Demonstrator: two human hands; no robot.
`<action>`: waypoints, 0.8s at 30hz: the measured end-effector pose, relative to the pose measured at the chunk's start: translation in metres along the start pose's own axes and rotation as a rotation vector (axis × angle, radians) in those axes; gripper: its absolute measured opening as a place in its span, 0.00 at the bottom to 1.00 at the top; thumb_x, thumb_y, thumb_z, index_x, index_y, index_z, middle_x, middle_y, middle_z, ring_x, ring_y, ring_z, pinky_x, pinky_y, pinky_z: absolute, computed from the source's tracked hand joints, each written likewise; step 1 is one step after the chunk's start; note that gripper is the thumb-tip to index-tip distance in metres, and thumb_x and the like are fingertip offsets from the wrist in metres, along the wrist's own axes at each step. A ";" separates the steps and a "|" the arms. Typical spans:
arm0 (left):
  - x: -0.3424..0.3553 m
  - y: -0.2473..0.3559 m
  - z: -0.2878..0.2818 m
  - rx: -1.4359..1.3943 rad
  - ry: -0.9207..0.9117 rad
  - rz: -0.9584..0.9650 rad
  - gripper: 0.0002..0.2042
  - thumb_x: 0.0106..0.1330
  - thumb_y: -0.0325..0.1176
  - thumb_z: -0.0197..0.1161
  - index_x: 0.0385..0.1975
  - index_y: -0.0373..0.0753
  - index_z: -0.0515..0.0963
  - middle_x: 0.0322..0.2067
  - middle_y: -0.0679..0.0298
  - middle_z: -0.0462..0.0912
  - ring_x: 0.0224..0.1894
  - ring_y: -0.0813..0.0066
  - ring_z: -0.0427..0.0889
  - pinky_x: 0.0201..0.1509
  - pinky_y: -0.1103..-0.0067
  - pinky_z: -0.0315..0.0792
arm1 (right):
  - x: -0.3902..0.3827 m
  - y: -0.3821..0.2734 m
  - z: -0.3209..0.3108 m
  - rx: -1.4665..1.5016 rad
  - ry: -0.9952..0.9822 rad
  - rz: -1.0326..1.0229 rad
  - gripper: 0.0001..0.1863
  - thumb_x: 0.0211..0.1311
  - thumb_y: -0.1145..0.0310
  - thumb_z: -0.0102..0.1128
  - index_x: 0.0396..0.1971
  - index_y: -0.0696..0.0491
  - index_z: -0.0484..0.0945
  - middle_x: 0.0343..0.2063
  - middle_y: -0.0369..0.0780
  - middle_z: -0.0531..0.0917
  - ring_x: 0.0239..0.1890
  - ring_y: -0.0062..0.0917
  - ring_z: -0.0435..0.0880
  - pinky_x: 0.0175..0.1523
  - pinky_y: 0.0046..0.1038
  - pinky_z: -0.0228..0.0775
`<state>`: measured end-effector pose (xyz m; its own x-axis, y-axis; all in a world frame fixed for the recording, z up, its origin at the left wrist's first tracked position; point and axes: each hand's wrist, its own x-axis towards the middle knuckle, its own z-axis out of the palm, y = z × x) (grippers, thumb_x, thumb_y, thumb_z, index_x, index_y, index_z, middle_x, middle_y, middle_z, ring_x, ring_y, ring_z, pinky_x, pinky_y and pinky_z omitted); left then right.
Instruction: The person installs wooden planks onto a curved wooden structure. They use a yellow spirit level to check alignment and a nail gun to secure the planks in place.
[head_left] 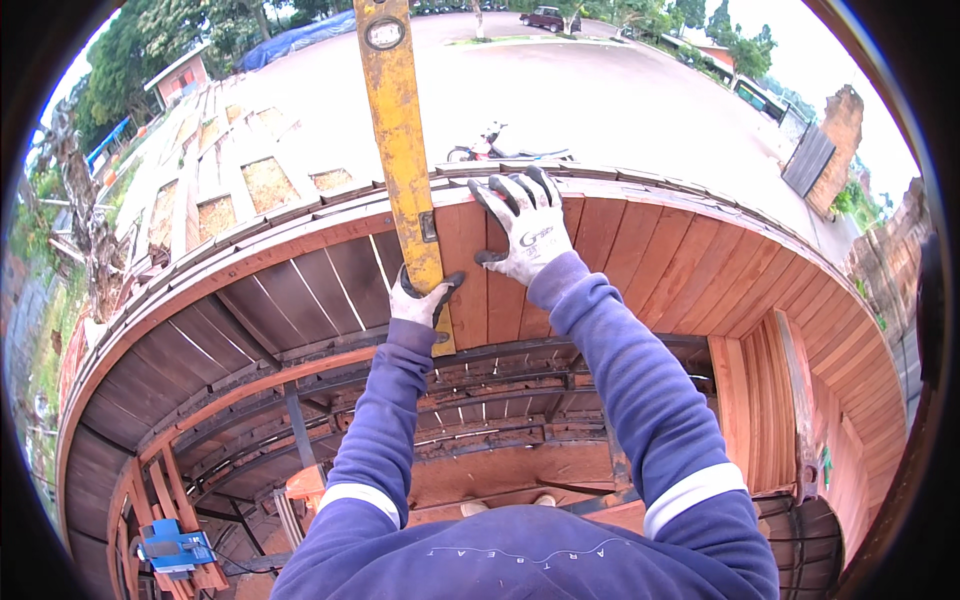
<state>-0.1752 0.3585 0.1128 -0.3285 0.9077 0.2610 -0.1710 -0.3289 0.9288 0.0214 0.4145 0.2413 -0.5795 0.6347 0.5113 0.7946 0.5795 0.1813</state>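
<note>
A long yellow spirit level (400,130), scuffed and stained, lies across the curved wooden surface and sticks out past its far edge. My left hand (418,300), in a white and dark glove, grips it near its lower end, with the thumb on its right side. Just right of the level, my gloved right hand (527,228) rests on the reddish planks (600,240), fingers spread toward the far edge and thumb apart. Its fingertips reach the rim. Dark, weathered boards (310,290) with light showing through gaps lie left of the level.
Below me are curved metal beams (480,385) and a brown platform (560,463). A blue power tool (172,548) sits on timber at lower left. Stacked planks (765,400) stand at right. Beyond the edge, a motorcycle (492,145) is parked on the pale ground below.
</note>
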 end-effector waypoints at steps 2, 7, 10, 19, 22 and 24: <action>0.000 0.000 0.000 -0.004 0.000 0.001 0.23 0.52 0.27 0.77 0.48 0.33 0.77 0.40 0.63 0.85 0.39 0.77 0.83 0.45 0.78 0.78 | 0.000 0.001 -0.001 0.004 0.002 -0.006 0.56 0.45 0.37 0.71 0.74 0.35 0.53 0.68 0.38 0.64 0.73 0.39 0.51 0.78 0.50 0.31; 0.000 0.002 0.004 -0.023 0.002 -0.002 0.22 0.52 0.27 0.78 0.46 0.33 0.77 0.37 0.64 0.85 0.36 0.79 0.83 0.43 0.81 0.78 | 0.001 -0.002 -0.012 -0.053 -0.121 0.010 0.52 0.53 0.34 0.63 0.75 0.36 0.49 0.71 0.38 0.60 0.75 0.36 0.49 0.78 0.49 0.27; 0.001 0.003 0.004 -0.008 0.002 0.002 0.22 0.51 0.28 0.79 0.45 0.33 0.78 0.37 0.64 0.85 0.35 0.80 0.82 0.42 0.81 0.78 | 0.001 -0.002 -0.014 -0.073 -0.135 0.014 0.52 0.54 0.34 0.62 0.75 0.36 0.49 0.71 0.38 0.60 0.75 0.35 0.49 0.78 0.49 0.26; 0.001 -0.001 0.002 -0.029 0.002 0.028 0.22 0.53 0.25 0.77 0.47 0.31 0.76 0.39 0.62 0.84 0.38 0.79 0.83 0.45 0.80 0.79 | -0.001 0.002 -0.001 0.023 0.008 -0.015 0.56 0.44 0.38 0.72 0.74 0.35 0.53 0.67 0.39 0.65 0.73 0.39 0.51 0.78 0.50 0.31; 0.001 -0.002 0.000 -0.014 -0.002 0.013 0.22 0.54 0.23 0.76 0.48 0.31 0.76 0.40 0.62 0.84 0.40 0.78 0.83 0.47 0.80 0.79 | 0.000 0.001 -0.001 0.020 0.003 -0.009 0.56 0.44 0.38 0.72 0.74 0.35 0.53 0.67 0.39 0.65 0.73 0.39 0.51 0.78 0.50 0.31; 0.002 -0.004 -0.001 -0.005 -0.010 0.004 0.22 0.54 0.23 0.75 0.48 0.31 0.75 0.41 0.61 0.84 0.41 0.77 0.83 0.48 0.79 0.79 | 0.000 0.001 -0.001 0.018 -0.003 0.002 0.56 0.44 0.38 0.72 0.73 0.35 0.54 0.67 0.39 0.65 0.74 0.39 0.51 0.78 0.50 0.31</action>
<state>-0.1765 0.3610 0.1097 -0.3198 0.9089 0.2677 -0.1739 -0.3341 0.9264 0.0221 0.4140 0.2426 -0.5788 0.6370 0.5091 0.7920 0.5877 0.1652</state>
